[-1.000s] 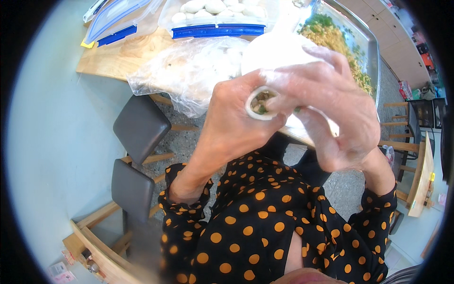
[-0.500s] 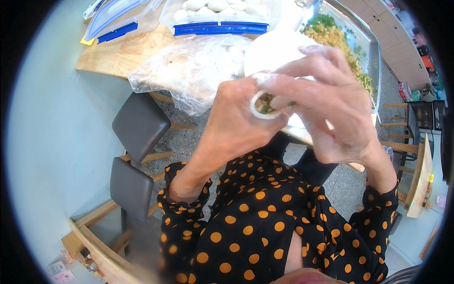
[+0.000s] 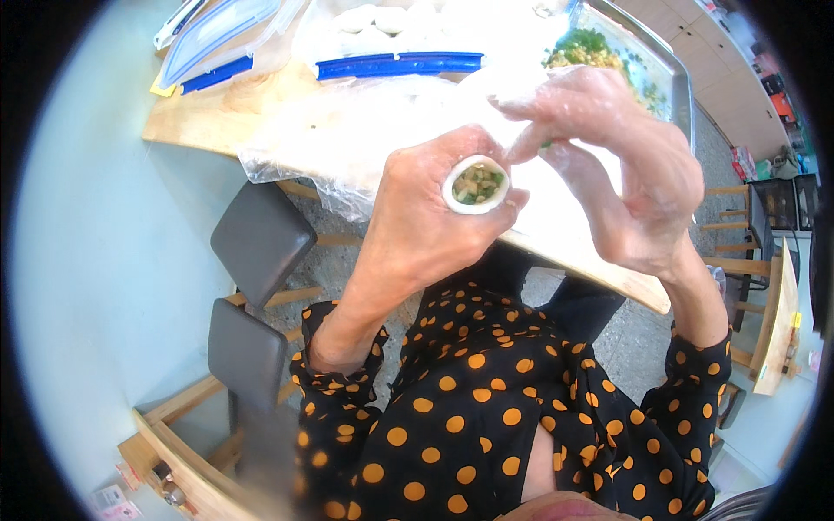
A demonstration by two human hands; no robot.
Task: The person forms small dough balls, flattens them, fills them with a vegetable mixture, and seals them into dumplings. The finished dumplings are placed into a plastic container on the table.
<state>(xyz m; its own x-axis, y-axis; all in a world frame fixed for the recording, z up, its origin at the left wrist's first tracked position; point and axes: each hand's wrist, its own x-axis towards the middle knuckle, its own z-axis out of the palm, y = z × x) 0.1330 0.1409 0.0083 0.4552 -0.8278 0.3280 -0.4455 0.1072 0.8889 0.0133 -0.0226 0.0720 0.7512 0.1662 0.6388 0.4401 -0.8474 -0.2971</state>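
Observation:
My left hand (image 3: 426, 204) is wrapped round a white dough cup (image 3: 450, 193), holding its round mouth up toward me. Chopped filling (image 3: 476, 185), pale bits with green, shows inside. The cup's lower part is hidden in my palm. Close on its right, my right hand (image 3: 621, 161) is raised with bent fingers apart, one fingertip beside the rim. A small green bit (image 3: 546, 144) shows by the thumb tip. White flour dusts its fingers. Behind that hand, a metal tray (image 3: 686, 95) contains more chopped filling (image 3: 595, 50).
A clear box (image 3: 400, 64) with a blue clasp and white dough balls (image 3: 382, 19) stands at the table's back. Its clear lid (image 3: 221, 39) is to the left. A plastic bag (image 3: 300, 182) droops over the wooden table's (image 3: 200, 122) edge. Grey chairs (image 3: 263, 233) stand at left.
The right hand has lifted off the dough cup, its thumb coming out of the filling. The left hand still holds the cup, and its mouth is now in full view.

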